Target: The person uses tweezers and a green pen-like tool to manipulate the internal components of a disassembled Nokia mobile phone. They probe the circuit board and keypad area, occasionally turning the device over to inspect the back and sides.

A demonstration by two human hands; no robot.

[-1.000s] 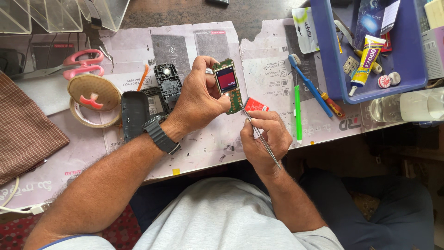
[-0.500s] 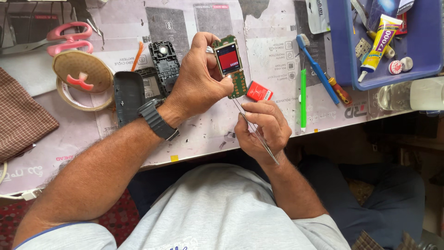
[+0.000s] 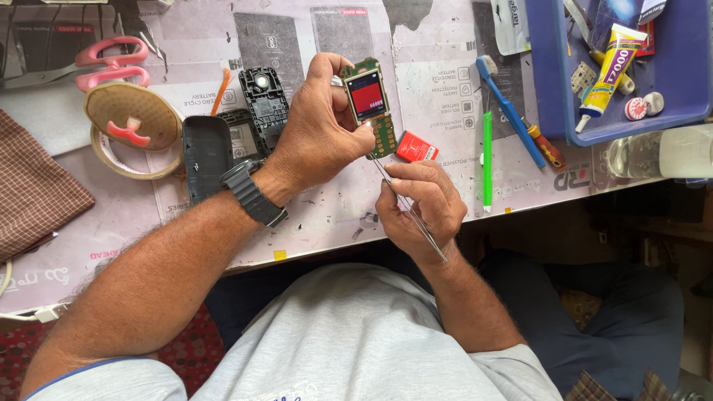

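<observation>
left hand (image 3: pixel 319 137): fingers pinched on the circuit board (image 3: pixel 371 104), gripping both long edges, held up over the table (image 3: pixel 312 215)
circuit board: green, small lit red screen on top half, keypad contacts below; near end pointing at the right hand
right hand (image 3: pixel 420 204): fingers pressed together around tweezers (image 3: pixel 408 208), pen-style grip
tweezers: thin metal, tips at the board's near edge, back end sticking out past the wrist toward the body
gap between hands: small, nearly touching
red part (image 3: pixel 416 147): flat on table just right of the board, just beyond the right hand
phone shell pieces (image 3: pixel 238 130): black, left of the left hand, behind the watch strap
green tool (image 3: pixel 487 160): right of the right hand, lying near-to-far
toothbrush (image 3: pixel 509 111): blue, further right, angled
blue tray (image 3: pixel 564 74): far right, holds a glue tube (image 3: pixel 609 70)
scissors (image 3: pixel 111 56): pink, far left
tape roll (image 3: pixel 130 126): left, near scissors
table edge: runs right under the right hand's wrist; open paper surface near side, left of the wrist
</observation>
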